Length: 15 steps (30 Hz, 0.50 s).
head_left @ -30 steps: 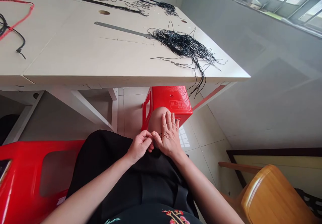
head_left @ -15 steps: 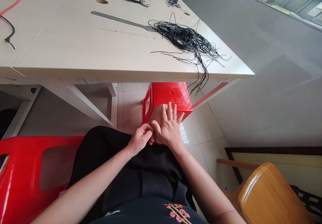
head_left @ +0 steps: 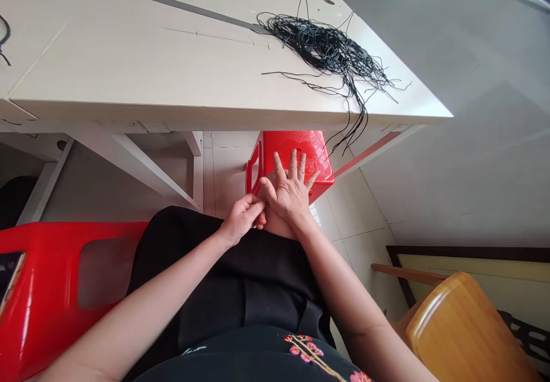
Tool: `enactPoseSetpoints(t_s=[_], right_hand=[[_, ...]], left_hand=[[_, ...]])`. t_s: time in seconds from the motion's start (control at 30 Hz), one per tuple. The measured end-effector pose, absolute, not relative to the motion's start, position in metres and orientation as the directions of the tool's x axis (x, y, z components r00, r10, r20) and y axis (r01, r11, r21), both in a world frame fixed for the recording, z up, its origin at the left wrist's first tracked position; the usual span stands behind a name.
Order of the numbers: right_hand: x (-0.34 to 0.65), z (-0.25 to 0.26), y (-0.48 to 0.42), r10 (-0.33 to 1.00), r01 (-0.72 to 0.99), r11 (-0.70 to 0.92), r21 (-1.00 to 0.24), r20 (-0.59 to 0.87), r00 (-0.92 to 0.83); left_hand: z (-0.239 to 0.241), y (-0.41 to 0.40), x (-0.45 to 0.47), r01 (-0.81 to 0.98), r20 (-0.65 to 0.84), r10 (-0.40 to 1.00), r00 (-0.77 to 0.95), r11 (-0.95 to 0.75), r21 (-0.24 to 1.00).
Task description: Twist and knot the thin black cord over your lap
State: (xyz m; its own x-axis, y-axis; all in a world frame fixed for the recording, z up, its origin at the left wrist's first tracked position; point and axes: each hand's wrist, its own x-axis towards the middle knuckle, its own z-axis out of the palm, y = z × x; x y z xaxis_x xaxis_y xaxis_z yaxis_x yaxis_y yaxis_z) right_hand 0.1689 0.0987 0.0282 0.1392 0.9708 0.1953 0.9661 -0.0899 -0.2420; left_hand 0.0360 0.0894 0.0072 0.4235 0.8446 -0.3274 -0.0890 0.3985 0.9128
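We count two hands, both ours, over one knee [head_left: 281, 221]. Our left hand [head_left: 244, 216] is closed, thumb and fingertips pinching one thin dark cord [head_left: 267, 203], of which only a short bit shows, just beside the right thumb. Our right hand [head_left: 293, 196] is open, palm down, four fingers spread; we cannot tell whether its palm presses the cord. On one table [head_left: 129, 73] we see one big black tangle [head_left: 324, 47] at right, several ends hanging over the near edge, and one ruler [head_left: 201, 11] meeting its left side. We count two red stools, one near left [head_left: 47, 290], one farther right [head_left: 296, 141].
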Motion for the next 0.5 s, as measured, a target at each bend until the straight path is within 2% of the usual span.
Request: enactPoseSetpoints(t_s=[0.5], right_hand=[[0.164, 0.038, 0.127, 0.988, 0.973, -0.106, -0.203, 0.086, 0.126]], left_hand=[[0.010, 0.106, 0.034, -0.072, -0.329, 0.858, 0.395, 0.386, 0.920]])
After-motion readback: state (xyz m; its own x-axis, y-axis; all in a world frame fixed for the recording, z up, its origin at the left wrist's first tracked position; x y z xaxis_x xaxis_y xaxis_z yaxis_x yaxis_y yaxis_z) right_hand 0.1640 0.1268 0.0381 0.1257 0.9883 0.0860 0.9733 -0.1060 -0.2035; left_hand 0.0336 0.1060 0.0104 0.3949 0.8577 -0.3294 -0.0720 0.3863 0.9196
